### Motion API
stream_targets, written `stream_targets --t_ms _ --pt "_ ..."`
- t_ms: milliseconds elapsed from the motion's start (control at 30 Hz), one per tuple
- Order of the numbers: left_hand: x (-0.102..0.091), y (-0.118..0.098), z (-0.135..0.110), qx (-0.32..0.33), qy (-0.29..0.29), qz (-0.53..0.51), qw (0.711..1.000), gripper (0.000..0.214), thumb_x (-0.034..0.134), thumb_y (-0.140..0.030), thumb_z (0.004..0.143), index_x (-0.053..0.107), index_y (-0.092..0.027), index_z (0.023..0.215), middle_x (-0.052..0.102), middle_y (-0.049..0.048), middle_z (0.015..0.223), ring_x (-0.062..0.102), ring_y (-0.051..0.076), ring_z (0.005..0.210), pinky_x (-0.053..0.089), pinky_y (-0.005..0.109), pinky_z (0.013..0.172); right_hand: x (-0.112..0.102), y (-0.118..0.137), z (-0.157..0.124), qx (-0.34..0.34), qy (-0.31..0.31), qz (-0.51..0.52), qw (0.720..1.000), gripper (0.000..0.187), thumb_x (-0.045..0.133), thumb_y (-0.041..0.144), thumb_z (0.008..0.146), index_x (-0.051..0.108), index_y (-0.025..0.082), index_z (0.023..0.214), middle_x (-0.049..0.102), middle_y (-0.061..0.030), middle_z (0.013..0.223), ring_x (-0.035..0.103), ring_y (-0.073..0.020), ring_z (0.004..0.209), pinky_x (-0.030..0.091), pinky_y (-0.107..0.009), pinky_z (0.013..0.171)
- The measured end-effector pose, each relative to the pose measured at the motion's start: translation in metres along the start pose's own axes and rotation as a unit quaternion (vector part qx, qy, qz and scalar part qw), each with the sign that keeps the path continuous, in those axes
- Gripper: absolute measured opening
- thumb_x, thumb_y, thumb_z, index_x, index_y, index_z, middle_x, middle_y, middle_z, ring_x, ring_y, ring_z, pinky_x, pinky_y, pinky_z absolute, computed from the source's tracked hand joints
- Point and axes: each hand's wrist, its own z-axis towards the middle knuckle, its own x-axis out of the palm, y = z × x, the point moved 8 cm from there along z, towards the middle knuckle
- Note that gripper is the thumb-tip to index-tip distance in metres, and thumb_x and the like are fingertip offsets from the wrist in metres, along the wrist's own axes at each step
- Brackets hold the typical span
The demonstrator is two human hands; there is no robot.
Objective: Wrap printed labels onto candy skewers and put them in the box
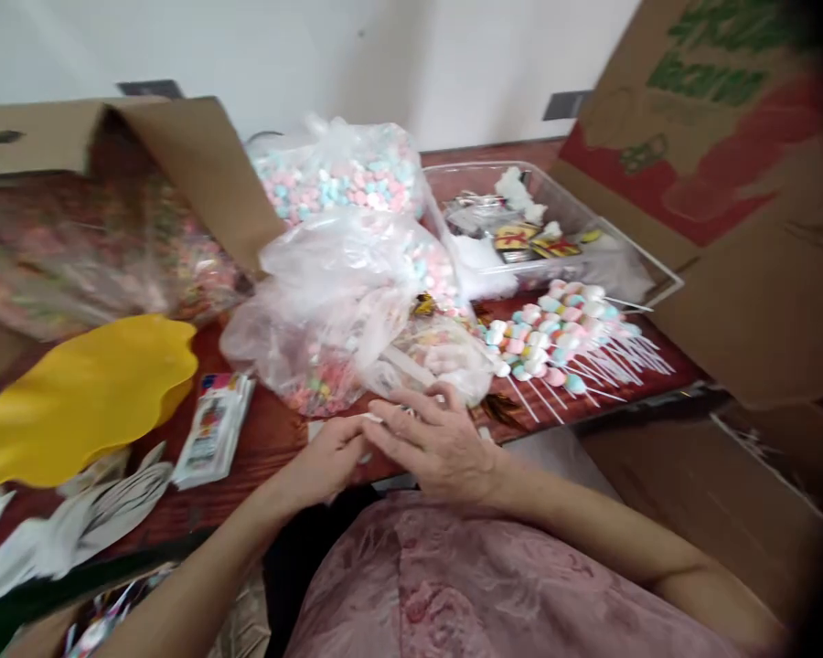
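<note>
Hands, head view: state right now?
Left hand: at a small white piece; grip can't be told.
Right hand: partly bent alongside; grip can't be told.

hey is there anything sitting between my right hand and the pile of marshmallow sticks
Yes, something low: a dark gold bundle lies on the table between your right hand and the marshmallow sticks. A clear plastic pack sits just left of that path. Nothing tall visibly blocks it.

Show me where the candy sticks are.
In the head view, the candy sticks lie right of the right hand, on the table, just in front of the clear plastic bin.
</note>
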Motion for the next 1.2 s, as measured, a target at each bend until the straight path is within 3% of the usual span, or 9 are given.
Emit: stream_targets --t_ms 100,233,333,433,500,667,800,1033,1200 --pt "0.023 0.021 -0.005 -0.126 0.164 -0.198 0.958 0.038 0.062 -0.052 0.078 0.056 -0.017 0.066 0.054 0.0 0.056 0.042 0.009 0.042 0.032 0.022 0.043 -0.006 0.011 -0.011 -0.054 -0.005 0.018 0.998 0.028 0.04 0.019 0.101 0.062 0.021 0.117 0.071 -0.0014 0.104 0.055 -0.0183 0.099 0.035 -0.046 0.09" --pt "0.041 0.023 -0.013 -0.14 0.253 -0.132 0.948 0.044 0.063 -0.059 0.078 0.061 -0.015 0.074 0.058 0.0015 0.065 0.049 0.01 0.05 0.035 0.022 0.049 0.008 0.013 -0.031 -0.051 0.009 0.033 0.998 0.023 0.044 0.015 0.096 0.064 0.022 0.086 0.063 0.0024 0.072 0.052 -0.0156 0.079 0.033 -0.046 0.086" --pt "0.039 0.013 -0.006 -0.033 0.162 0.073 0.984 0.036 0.052 -0.05 0.09 0.064 -0.017 0.08 0.061 0.0036 0.075 0.053 0.014 0.066 0.041 0.025 0.061 0.029 0.008 -0.043 0.03 0.026 0.051 0.998 0.017 0.051 0.014 0.086 0.059 0.018 0.071 0.06 0.0002 0.067 0.049 -0.0169 0.075 0.031 -0.042 0.078" --pt "0.038 -0.002 -0.005 0.081 0.055 0.238 0.966 0.033 0.043 -0.034 0.094 0.065 -0.017 0.077 0.062 0.006 0.078 0.052 0.017 0.073 0.041 0.028 0.07 0.038 0.001 -0.055 0.12 0.033 0.094 0.988 0.014 0.056 0.019 0.086 0.06 0.018 0.072 0.063 -0.0006 0.068 0.05 -0.0166 0.074 0.028 -0.037 0.071" --pt "0.037 -0.003 -0.005 0.103 0.012 0.247 0.964 0.034 0.041 -0.03 0.095 0.066 -0.017 0.075 0.06 0.0049 0.075 0.051 0.016 0.072 0.04 0.029 0.07 0.03 -0.013 -0.067 0.189 -0.005 0.118 0.975 0.015 0.056 0.024 0.091 0.065 0.02 0.082 0.068 -0.0009 0.075 0.054 -0.0164 0.077 0.03 -0.036 0.071" --pt "0.022 0.025 -0.002 0.004 -0.103 -0.029 0.994 0.031 0.058 -0.042 0.086 0.07 -0.018 0.073 0.055 0.0003 0.064 0.049 0.011 0.058 0.039 0.023 0.056 0.01 -0.066 -0.116 0.357 -0.069 0.037 0.931 0.018 0.055 0.027 0.095 0.071 0.02 0.093 0.071 -0.0052 0.088 0.06 -0.0171 0.082 0.04 -0.032 0.073" --pt "0.035 0.048 0.0 -0.116 -0.151 -0.242 0.951 0.037 0.075 -0.05 0.068 0.075 -0.017 0.084 0.058 -0.0009 0.06 0.045 0.008 0.046 0.03 0.018 0.042 0.027 -0.079 -0.128 0.357 -0.015 -0.032 0.933 0.019 0.056 0.026 0.093 0.071 0.019 0.083 0.066 -0.0052 0.08 0.059 -0.0169 0.077 0.042 -0.029 0.068" --pt "0.04 0.042 0.001 -0.118 -0.146 -0.309 0.932 0.039 0.082 -0.047 0.061 0.075 -0.014 0.079 0.062 0.0006 0.057 0.051 0.007 0.045 0.027 0.015 0.04 0.029 -0.076 -0.119 0.338 -0.012 -0.035 0.941 0.021 0.05 0.019 0.095 0.064 0.019 0.08 0.061 -0.006 0.08 0.056 -0.0178 0.078 0.041 -0.029 0.068" --pt "0.029 0.048 -0.002 -0.135 -0.192 -0.335 0.913 0.04 0.081 -0.046 0.061 0.075 -0.015 0.086 0.065 0.0009 0.064 0.045 0.005 0.039 0.021 0.014 0.035 -0.003 -0.078 -0.109 0.321 -0.093 0.137 0.933 0.011 0.046 0.017 0.095 0.054 0.022 0.088 0.062 -0.0081 0.097 0.06 -0.0208 0.092 0.049 -0.035 0.08"
